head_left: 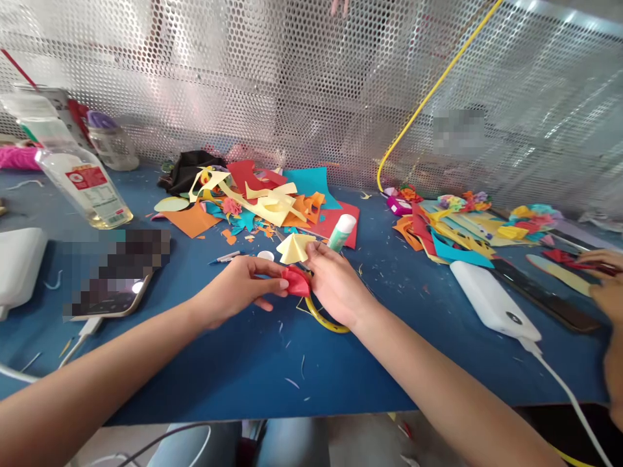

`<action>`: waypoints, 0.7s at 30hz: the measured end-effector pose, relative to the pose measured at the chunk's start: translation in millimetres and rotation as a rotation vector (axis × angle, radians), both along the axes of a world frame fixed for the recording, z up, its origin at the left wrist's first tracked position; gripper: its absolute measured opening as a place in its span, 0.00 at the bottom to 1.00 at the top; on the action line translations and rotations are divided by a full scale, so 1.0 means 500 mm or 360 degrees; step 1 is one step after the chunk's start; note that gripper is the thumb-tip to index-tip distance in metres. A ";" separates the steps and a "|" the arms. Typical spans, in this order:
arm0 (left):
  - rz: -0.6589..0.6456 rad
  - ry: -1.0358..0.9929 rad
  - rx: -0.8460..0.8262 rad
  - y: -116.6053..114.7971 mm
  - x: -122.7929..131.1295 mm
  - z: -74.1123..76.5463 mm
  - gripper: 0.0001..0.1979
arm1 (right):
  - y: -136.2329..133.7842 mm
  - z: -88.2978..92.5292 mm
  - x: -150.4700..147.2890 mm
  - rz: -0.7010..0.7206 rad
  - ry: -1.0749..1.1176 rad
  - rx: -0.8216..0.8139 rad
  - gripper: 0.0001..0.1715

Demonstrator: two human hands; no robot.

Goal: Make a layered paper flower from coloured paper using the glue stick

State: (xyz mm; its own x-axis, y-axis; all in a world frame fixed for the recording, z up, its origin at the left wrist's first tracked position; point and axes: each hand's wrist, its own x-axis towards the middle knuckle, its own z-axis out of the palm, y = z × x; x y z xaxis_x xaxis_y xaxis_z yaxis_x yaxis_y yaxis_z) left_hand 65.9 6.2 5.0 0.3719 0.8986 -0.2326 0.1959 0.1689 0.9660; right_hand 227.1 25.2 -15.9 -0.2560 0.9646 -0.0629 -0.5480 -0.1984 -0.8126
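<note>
My left hand [238,288] pinches a small red folded paper piece [296,281] between thumb and fingers. Closed fingers of my right hand [338,282] hold a pale yellow pleated paper piece [294,248], just above the red one. The red piece reaches my right fingers too; whether they grip it is hidden. Under my right hand a yellow curved loop [327,322] shows, and the rest of it is covered. A glue stick [341,231] with a white top stands right behind that hand. Beside my left hand lie a pen [226,257] and a white round cap [265,255].
Coloured paper scraps [272,204] are heaped behind my hands. At left are a clear bottle [92,185], a phone [121,275] and a white power bank [19,266]. Another power bank [494,301] lies right, near another person's hand [603,279]. Perforated metal sheeting [292,78] rises behind.
</note>
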 end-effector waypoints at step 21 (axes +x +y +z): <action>0.0002 0.0008 0.0032 -0.013 0.006 -0.015 0.13 | -0.022 0.099 0.081 -0.0045 -0.1350 0.1175 0.04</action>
State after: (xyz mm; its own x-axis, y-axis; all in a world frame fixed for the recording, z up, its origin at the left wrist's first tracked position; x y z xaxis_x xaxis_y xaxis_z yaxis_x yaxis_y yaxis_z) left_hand 68.9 -0.4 -2.7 0.3697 0.9036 -0.2165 0.2006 0.1499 0.9681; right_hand 267.5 14.3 33.6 -0.3797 0.8422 0.3827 0.2414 0.4895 -0.8379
